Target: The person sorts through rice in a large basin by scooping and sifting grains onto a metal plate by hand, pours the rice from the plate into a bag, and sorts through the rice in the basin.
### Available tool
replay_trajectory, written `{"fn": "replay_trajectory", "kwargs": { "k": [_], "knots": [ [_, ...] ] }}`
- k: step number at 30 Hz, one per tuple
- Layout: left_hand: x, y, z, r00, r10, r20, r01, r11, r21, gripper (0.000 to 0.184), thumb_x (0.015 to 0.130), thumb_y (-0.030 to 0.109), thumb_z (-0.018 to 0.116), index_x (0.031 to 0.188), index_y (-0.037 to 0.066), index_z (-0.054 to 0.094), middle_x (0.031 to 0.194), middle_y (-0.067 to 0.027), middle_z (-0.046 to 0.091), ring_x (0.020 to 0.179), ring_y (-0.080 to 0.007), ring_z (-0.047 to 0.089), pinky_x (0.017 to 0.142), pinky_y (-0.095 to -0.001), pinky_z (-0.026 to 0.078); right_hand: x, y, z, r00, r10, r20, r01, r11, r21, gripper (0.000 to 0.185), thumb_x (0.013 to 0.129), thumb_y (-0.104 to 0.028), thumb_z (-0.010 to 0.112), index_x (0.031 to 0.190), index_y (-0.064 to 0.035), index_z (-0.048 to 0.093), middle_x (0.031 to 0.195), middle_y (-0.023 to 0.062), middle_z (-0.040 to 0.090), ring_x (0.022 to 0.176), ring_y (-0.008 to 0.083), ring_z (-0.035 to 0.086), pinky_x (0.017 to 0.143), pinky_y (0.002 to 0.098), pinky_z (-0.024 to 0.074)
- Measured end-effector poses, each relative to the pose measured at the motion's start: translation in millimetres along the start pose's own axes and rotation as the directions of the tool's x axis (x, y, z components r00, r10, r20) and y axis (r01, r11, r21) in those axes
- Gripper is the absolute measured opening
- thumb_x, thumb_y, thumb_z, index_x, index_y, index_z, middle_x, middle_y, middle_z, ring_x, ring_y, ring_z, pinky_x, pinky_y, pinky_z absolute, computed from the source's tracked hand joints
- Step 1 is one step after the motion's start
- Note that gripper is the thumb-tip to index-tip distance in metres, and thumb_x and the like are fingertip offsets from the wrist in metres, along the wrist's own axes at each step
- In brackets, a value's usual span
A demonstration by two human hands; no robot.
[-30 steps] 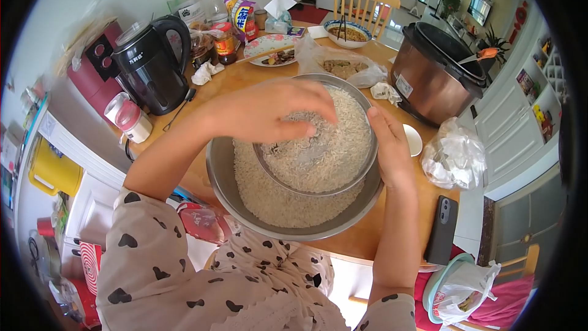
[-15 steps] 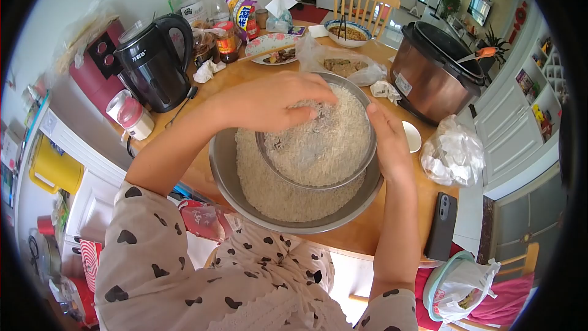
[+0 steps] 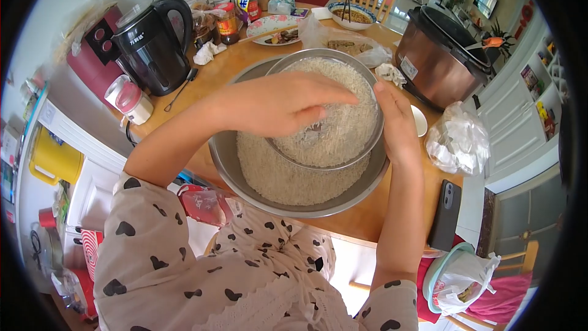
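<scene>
A round metal sieve [image 3: 288, 158] with white rice [image 3: 352, 119] in it is held tilted over a large steel basin [image 3: 223, 168]. More rice [image 3: 300, 178] covers the basin's floor. My right hand [image 3: 399, 124] grips the sieve's right rim, thumb on top and the other fingers mostly hidden beneath. Over the sieve reaches my left hand [image 3: 285, 105], its thumb and fingers apart and stretched across the rice. A bare grey patch of the sieve's bottom shows near the left thumb.
A black kettle [image 3: 150, 49] stands to the left, and a rice cooker [image 3: 438, 58] to the right. Behind the basin lie a plate of food [image 3: 257, 26] and a plastic bag [image 3: 367, 55]. A phone [image 3: 445, 214] rests at the right table edge.
The sieve has shifted slightly right and away from me, with my right hand on it. My left hand has moved right over the rice. The whole view has shifted a little.
</scene>
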State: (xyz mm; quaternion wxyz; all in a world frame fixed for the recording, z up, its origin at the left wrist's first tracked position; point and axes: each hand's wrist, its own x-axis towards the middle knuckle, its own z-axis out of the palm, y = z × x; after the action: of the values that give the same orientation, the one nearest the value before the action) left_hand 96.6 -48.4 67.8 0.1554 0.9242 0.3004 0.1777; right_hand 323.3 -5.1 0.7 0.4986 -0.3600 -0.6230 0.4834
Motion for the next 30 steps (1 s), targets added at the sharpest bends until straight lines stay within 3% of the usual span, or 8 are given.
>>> {"fn": "replay_trajectory", "kwargs": {
  "k": [4,7,13,19,22,25,28,30],
  "knots": [
    [-5,15,9,0.989,0.131,0.067,-0.130,0.991,-0.022,0.042,0.088,0.001,0.050,0.129,0.009,0.055,0.134,-0.0100,0.053,0.129,-0.0287,0.045,0.110,-0.0514,0.029,-1,-6,2,1.000,0.024,0.002,-0.024,0.999,0.024,0.046,0.098,-0.034,0.050,0.125,0.0023,0.057,0.118,0.0102,0.063,0.110,0.0169,0.054,0.098,0.0294,0.0382],
    [-14,14,9,0.969,0.177,0.173,-0.182,0.983,0.012,0.036,0.081,-0.002,0.052,0.113,0.007,0.065,0.131,-0.0086,0.056,0.129,-0.0274,0.045,0.111,-0.0550,0.026,-3,-8,5,0.999,0.050,-0.017,-0.049,0.998,0.042,0.045,0.098,-0.033,0.050,0.125,0.0020,0.058,0.117,0.0100,0.063,0.109,0.0166,0.054,0.098,0.0290,0.0382],
    [-28,1,-15,0.982,0.153,0.109,-0.159,0.986,0.049,0.030,0.069,-0.009,0.051,0.088,0.004,0.069,0.119,-0.0114,0.061,0.118,-0.0311,0.051,0.102,-0.0446,0.037,-5,-10,6,0.999,0.037,-0.040,-0.036,0.999,0.011,0.044,0.098,-0.032,0.051,0.125,0.0014,0.058,0.118,0.0099,0.063,0.110,0.0164,0.054,0.098,0.0283,0.0377],
    [-40,-10,-28,0.994,0.025,-0.109,-0.009,0.989,0.146,0.028,0.068,-0.011,0.050,0.082,0.005,0.069,0.101,-0.0094,0.062,0.104,-0.0289,0.055,0.093,-0.0381,0.041,-3,-9,5,0.995,0.075,-0.060,-0.073,0.997,0.029,0.045,0.097,-0.032,0.053,0.126,0.0019,0.058,0.120,0.0102,0.062,0.112,0.0166,0.054,0.100,0.0279,0.0364],
    [-43,0,-44,0.991,-0.084,0.106,0.083,0.996,0.016,0.027,0.070,-0.011,0.049,0.083,0.004,0.068,0.095,-0.0073,0.063,0.097,-0.0264,0.057,0.089,-0.0369,0.042,-7,-15,9,0.991,0.096,-0.098,-0.096,0.995,0.003,0.045,0.097,-0.032,0.053,0.126,0.0018,0.057,0.121,0.0101,0.062,0.113,0.0166,0.053,0.100,0.0279,0.0360],
    [-46,4,-44,0.961,-0.065,0.268,0.086,0.994,-0.069,0.026,0.072,-0.010,0.048,0.081,0.004,0.067,0.092,-0.0059,0.064,0.092,-0.0247,0.058,0.084,-0.0358,0.043,-7,-15,9,0.990,0.108,-0.091,-0.105,0.994,0.040,0.048,0.096,-0.033,0.056,0.128,0.0032,0.056,0.123,0.0118,0.060,0.114,0.0175,0.053,0.100,0.0281,0.0364],
    [-40,5,-32,0.936,0.005,0.353,0.018,0.998,-0.063,0.028,0.073,-0.009,0.049,0.090,0.003,0.067,0.100,-0.0088,0.063,0.097,-0.0269,0.058,0.085,-0.0363,0.044,-6,-13,6,0.991,0.102,-0.084,-0.099,0.995,0.032,0.051,0.094,-0.033,0.058,0.128,0.0049,0.054,0.125,0.0136,0.058,0.115,0.0184,0.053,0.100,0.0281,0.0371],
    [-32,3,-15,0.955,0.081,0.284,-0.037,0.987,-0.159,0.031,0.074,-0.008,0.049,0.098,0.003,0.065,0.106,-0.0105,0.062,0.101,-0.0288,0.058,0.087,-0.0373,0.045,-8,-15,9,0.993,0.077,-0.086,-0.079,0.997,-0.020,0.047,0.097,-0.034,0.054,0.126,0.0021,0.058,0.121,0.0105,0.062,0.112,0.0167,0.054,0.100,0.0276,0.0367]
  ]
}}
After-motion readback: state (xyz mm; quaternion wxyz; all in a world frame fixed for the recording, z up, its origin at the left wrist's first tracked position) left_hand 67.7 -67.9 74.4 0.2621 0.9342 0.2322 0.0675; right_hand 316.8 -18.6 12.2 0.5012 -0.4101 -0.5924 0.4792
